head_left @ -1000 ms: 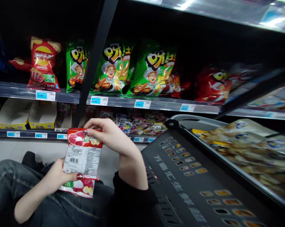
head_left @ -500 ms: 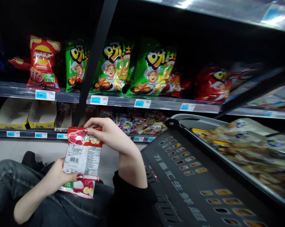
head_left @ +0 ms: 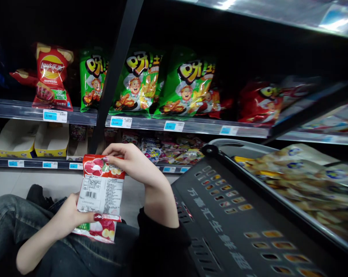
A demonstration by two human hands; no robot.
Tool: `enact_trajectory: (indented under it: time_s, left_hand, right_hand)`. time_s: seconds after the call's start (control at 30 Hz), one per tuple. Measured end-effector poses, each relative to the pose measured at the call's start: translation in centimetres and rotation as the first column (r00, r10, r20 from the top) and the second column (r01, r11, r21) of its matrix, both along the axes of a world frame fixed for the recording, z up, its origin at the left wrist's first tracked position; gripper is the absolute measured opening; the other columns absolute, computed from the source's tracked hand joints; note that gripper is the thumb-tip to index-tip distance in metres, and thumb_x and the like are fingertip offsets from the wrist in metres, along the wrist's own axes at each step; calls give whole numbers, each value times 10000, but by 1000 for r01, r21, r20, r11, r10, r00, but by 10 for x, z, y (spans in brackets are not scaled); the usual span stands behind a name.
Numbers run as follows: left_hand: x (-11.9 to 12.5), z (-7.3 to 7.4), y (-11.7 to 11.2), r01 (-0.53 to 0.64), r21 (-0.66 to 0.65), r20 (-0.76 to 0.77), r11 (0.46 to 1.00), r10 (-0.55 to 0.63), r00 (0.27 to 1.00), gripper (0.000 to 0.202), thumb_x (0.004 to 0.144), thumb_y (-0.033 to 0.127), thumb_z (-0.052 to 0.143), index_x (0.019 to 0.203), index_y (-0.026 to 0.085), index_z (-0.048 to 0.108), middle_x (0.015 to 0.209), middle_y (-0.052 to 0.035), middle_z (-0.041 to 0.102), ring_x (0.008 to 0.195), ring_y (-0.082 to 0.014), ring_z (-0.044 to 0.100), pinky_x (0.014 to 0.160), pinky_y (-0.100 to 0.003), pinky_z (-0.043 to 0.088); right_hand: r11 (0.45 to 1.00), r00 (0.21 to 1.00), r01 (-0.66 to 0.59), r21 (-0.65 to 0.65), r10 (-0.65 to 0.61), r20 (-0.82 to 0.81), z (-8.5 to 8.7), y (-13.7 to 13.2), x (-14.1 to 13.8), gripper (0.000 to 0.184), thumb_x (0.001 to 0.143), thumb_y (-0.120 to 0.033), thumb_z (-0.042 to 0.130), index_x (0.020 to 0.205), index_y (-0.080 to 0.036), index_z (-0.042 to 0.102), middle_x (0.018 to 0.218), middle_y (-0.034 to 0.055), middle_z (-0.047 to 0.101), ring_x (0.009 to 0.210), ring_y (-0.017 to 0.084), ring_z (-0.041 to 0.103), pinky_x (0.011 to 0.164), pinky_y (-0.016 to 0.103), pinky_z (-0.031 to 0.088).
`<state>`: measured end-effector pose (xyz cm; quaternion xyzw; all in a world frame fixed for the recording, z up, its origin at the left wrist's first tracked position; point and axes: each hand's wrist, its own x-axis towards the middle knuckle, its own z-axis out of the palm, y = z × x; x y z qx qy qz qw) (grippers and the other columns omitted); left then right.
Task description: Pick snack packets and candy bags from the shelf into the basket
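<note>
I hold a small red and white snack packet (head_left: 101, 188) with its printed back and barcode facing me. My left hand (head_left: 68, 217) grips its lower edge, thumb pressed across the front. My right hand (head_left: 132, 163) pinches the top edge from the right. A second similar packet (head_left: 100, 231) shows just below the first, under my left thumb. Both hands are low over my jeans-clad knee (head_left: 6, 223).
A dark shopping basket (head_left: 228, 215) hangs on my right arm, with yellow packets (head_left: 295, 177) inside. The shelf ahead carries green snack bags (head_left: 139, 82), a red crisp bag (head_left: 51, 77) and red bags (head_left: 260, 102). The lower shelf has yellow cartons (head_left: 51, 140) and small sweets.
</note>
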<state>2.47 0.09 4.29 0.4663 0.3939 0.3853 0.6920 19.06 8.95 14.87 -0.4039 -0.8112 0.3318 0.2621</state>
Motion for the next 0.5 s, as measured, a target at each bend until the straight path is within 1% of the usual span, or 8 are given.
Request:
enact_trajectory:
  time_s: [0.1, 0.2, 0.27, 0.33, 0.37, 0.4, 0.43, 0.5]
  left_hand:
    - [-1, 0, 0, -2, 5, -20, 1000, 2, 1000, 368, 622, 233, 727, 967, 121, 668, 920, -70, 723, 939, -275, 626, 790, -322, 498]
    - [-2, -6, 1, -4, -29, 16, 1000, 5, 1000, 333, 607, 213, 735, 921, 115, 682, 858, -76, 732, 860, -259, 650, 749, -313, 509]
    - [-2, -10, 3, -5, -101, 79, 995, 12, 997, 338, 575, 201, 749, 894, 109, 683, 805, -87, 731, 741, -254, 668, 638, -319, 529]
    - [-1, -12, 5, -32, -177, 120, 984, 54, 991, 359, 541, 196, 759, 880, 113, 674, 766, -86, 725, 629, -252, 662, 507, -322, 523]
    - [0, -12, 6, -60, -191, 118, 980, 84, 990, 373, 523, 188, 763, 877, 116, 669, 757, -81, 721, 607, -253, 657, 479, -322, 516]
    - [0, -12, 8, -93, -183, 102, 979, 113, 988, 386, 507, 177, 766, 876, 118, 665, 759, -76, 717, 615, -255, 655, 487, -327, 518]
    - [1, -12, 9, -127, -155, 75, 980, 140, 987, 397, 494, 163, 767, 875, 118, 664, 772, -72, 715, 649, -259, 656, 530, -336, 525]
    - [1, -13, 12, -190, -65, 3, 980, 190, 982, 421, 484, 138, 761, 892, 114, 662, 824, -72, 712, 756, -271, 649, 659, -348, 521]
  right_hand:
    - [1000, 1000, -4, -20, 4, -12, -1, 0, 0, 118, 738, -125, 495, 761, -146, 609, 709, 19, 627, 658, 120, 558, 569, 211, 403]
    - [999, 999, -34, 8, 34, 3, 1, -2, 2, 178, 742, -114, 484, 865, -161, 604, 637, -14, 586, 604, 104, 521, 547, 203, 386]
    - [996, 996, -88, 18, 88, 13, 5, -6, 4, 254, 747, -96, 461, 941, -181, 603, 622, -29, 567, 574, 95, 499, 531, 196, 376]
    - [989, 989, -151, 2, 151, -11, 11, -12, 4, 320, 749, -76, 437, 994, -197, 603, 714, -14, 610, 616, 101, 528, 548, 196, 392]
    - [984, 984, -176, -10, 175, -28, 14, -16, 4, 331, 749, -70, 428, 994, -198, 610, 781, -2, 632, 659, 109, 551, 572, 199, 406]
    - [982, 981, -190, -21, 189, -39, 17, -20, 4, 327, 747, -63, 421, 966, -193, 625, 827, 5, 646, 699, 117, 568, 600, 203, 418]
    - [981, 981, -189, -35, 187, -41, 20, -23, 3, 311, 741, -56, 416, 907, -183, 646, 835, 8, 656, 719, 123, 580, 619, 206, 426]
    - [985, 989, -149, -82, 147, -33, 23, -29, 1, 286, 720, -47, 406, 744, -161, 666, 764, 11, 668, 698, 128, 592, 621, 210, 435]
